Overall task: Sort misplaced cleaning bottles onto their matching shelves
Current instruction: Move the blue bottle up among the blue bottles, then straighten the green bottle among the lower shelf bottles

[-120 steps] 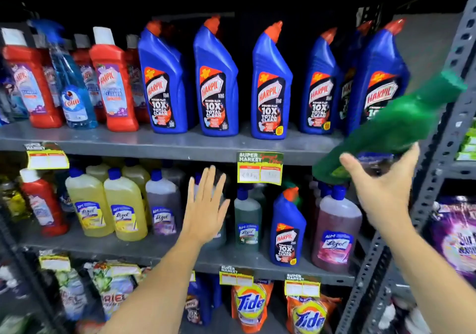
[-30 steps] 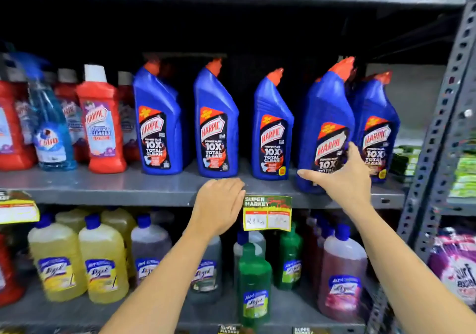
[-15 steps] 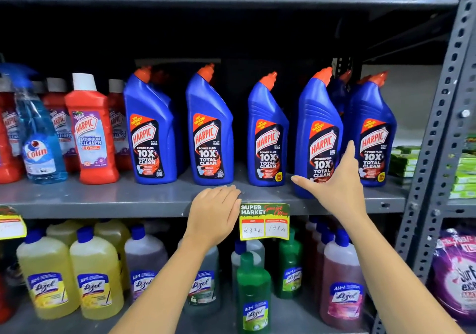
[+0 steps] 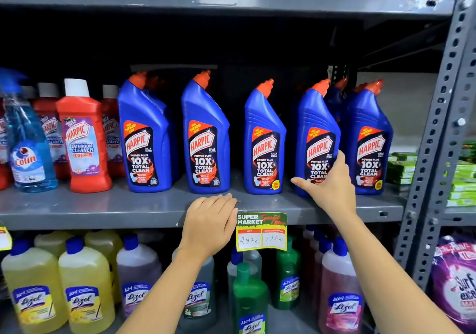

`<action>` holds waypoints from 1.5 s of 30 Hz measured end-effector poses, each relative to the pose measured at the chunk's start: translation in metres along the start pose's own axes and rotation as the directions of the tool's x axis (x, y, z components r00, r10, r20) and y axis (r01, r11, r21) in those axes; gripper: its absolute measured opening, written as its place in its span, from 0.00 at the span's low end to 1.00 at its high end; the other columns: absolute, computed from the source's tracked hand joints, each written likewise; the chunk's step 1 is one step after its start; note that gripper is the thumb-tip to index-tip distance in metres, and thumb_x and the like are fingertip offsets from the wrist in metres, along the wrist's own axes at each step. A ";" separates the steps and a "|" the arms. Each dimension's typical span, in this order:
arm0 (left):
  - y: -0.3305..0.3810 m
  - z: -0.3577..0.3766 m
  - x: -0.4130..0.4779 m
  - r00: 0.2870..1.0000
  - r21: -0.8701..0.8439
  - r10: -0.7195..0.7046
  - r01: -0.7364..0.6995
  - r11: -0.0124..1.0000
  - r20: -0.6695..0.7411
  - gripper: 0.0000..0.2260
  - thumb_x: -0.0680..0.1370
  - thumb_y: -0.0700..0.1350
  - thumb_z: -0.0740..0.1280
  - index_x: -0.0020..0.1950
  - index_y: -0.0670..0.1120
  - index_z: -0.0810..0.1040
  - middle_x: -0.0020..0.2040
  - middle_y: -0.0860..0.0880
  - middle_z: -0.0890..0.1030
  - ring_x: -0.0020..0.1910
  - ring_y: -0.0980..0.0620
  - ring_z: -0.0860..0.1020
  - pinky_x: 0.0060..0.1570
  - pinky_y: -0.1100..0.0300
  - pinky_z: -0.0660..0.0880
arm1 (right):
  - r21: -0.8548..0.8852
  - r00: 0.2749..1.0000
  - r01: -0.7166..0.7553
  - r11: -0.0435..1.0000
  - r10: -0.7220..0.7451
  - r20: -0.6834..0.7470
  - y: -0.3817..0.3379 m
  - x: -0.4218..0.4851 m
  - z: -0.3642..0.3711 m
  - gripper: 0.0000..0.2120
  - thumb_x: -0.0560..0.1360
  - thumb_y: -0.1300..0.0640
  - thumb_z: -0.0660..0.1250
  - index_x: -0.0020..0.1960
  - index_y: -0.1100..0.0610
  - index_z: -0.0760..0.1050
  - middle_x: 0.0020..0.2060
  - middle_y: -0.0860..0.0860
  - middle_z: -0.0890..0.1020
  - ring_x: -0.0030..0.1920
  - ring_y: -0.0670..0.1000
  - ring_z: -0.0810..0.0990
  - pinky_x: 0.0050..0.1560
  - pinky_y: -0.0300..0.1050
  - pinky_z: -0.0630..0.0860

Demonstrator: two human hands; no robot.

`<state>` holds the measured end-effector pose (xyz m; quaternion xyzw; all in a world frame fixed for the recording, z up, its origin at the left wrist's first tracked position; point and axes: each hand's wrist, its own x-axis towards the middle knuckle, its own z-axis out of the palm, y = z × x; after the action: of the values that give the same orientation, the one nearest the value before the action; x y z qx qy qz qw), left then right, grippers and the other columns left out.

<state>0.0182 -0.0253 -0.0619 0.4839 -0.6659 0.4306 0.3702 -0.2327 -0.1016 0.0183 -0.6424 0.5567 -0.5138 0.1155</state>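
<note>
A row of blue Harpic bottles with orange caps stands on the grey middle shelf (image 4: 103,207). My right hand (image 4: 328,186) cups the lower front of the fourth blue Harpic bottle (image 4: 318,127), thumb spread left and fingers on its right side; the bottle stands upright on the shelf. My left hand (image 4: 210,224) rests flat over the shelf's front edge, holding nothing. On the shelf below stand Lizol bottles: yellow (image 4: 85,290), a green one (image 4: 249,297) at the front, pink (image 4: 340,290).
Red Harpic bathroom cleaner bottles (image 4: 83,137) and a blue Colin spray bottle (image 4: 27,150) stand at the left. A yellow price tag (image 4: 261,232) hangs from the shelf edge. A grey perforated upright (image 4: 438,137) bounds the right. Green packs line the top shelf.
The fourth blue Harpic bottle went from tilted to upright on the shelf under my right hand. My left hand stayed on the shelf edge. The view has risen a little.
</note>
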 end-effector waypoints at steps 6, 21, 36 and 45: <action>0.002 0.000 0.001 1.000 0.017 0.003 -0.003 1.000 -0.018 0.14 0.79 0.47 0.59 0.52 0.43 0.84 0.50 0.47 0.85 0.47 0.48 0.82 0.47 0.54 0.73 | 0.014 1.000 0.007 1.000 -0.007 0.021 0.005 0.006 0.003 0.58 0.60 0.42 0.80 0.77 0.54 0.48 0.70 0.57 0.68 0.66 0.62 0.73 0.61 0.60 0.71; 0.003 0.000 0.001 1.000 0.007 -0.025 0.025 1.000 0.013 0.14 0.79 0.46 0.59 0.51 0.43 0.84 0.50 0.47 0.85 0.48 0.47 0.82 0.47 0.53 0.73 | 0.044 0.998 0.037 0.998 -0.039 0.048 0.012 0.010 0.002 0.58 0.61 0.41 0.79 0.78 0.55 0.47 0.72 0.56 0.68 0.69 0.59 0.70 0.64 0.59 0.70; 0.046 0.010 -0.177 0.872 0.000 -0.201 0.225 0.974 0.447 0.24 0.82 0.52 0.52 0.75 0.43 0.65 0.77 0.39 0.57 0.76 0.41 0.54 0.70 0.35 0.53 | 0.239 0.944 0.329 0.914 -0.313 -0.103 0.093 -0.182 0.093 0.22 0.75 0.54 0.65 0.66 0.60 0.70 0.60 0.58 0.73 0.62 0.55 0.73 0.67 0.51 0.70; 0.073 0.038 -0.301 0.335 0.069 -0.182 0.321 0.944 0.925 0.31 0.82 0.64 0.45 0.71 0.45 0.71 0.72 0.45 0.70 0.74 0.47 0.56 0.69 0.46 0.46 | 0.256 0.880 -0.287 0.923 0.149 0.450 0.123 -0.231 0.149 0.56 0.62 0.34 0.75 0.78 0.50 0.49 0.72 0.48 0.66 0.72 0.48 0.66 0.70 0.47 0.67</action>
<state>0.0230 0.0492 -0.3649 0.7129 -0.7005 -0.0171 0.0285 -0.1545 -0.0155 -0.2593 -0.6436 0.4987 -0.4281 0.3923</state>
